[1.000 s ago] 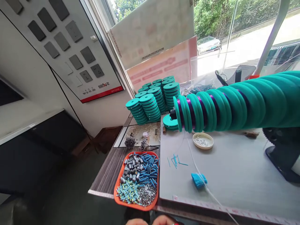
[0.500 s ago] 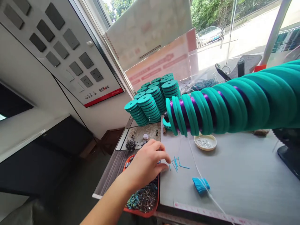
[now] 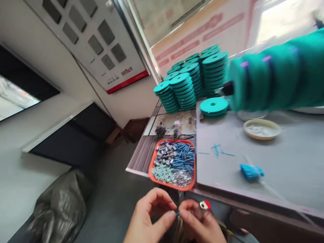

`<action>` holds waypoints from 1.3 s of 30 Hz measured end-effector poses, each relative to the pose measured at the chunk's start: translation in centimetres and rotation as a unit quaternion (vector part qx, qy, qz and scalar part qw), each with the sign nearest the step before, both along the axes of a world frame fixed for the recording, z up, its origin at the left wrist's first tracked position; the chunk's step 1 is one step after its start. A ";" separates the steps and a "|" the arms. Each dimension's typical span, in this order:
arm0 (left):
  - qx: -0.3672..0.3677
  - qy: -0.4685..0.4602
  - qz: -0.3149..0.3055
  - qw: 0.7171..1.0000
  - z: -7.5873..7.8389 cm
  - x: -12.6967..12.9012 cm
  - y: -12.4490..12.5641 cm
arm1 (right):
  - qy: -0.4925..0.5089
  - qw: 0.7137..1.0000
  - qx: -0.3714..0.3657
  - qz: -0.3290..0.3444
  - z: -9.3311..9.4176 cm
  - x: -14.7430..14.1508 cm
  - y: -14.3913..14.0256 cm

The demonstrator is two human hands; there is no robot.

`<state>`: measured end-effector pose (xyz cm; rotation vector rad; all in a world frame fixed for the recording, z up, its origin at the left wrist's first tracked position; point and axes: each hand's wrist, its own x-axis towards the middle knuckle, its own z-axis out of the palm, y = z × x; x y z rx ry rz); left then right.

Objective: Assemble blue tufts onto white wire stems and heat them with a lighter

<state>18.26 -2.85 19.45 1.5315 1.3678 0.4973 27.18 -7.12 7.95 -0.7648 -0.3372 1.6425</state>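
The left hand (image 3: 150, 216) has drawn back beside the right hand (image 3: 198, 219), pinching a blue sliver (image 3: 177, 213).

The head-worn camera looks forward and down across the nearby worktable (image 3: 217, 170).

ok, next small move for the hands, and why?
Probably firm up the pinch on the small blue piece: it sits between the fingertips of the left hand and right hand, barely showing, and both are out past the table edge, so a slip could lose it.
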 end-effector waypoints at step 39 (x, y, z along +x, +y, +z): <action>-0.066 -0.230 0.279 0.930 -11.8 -18.7 -15.0 | -0.139 0.968 -0.089 0.190 -1.3 -17.2 -8.0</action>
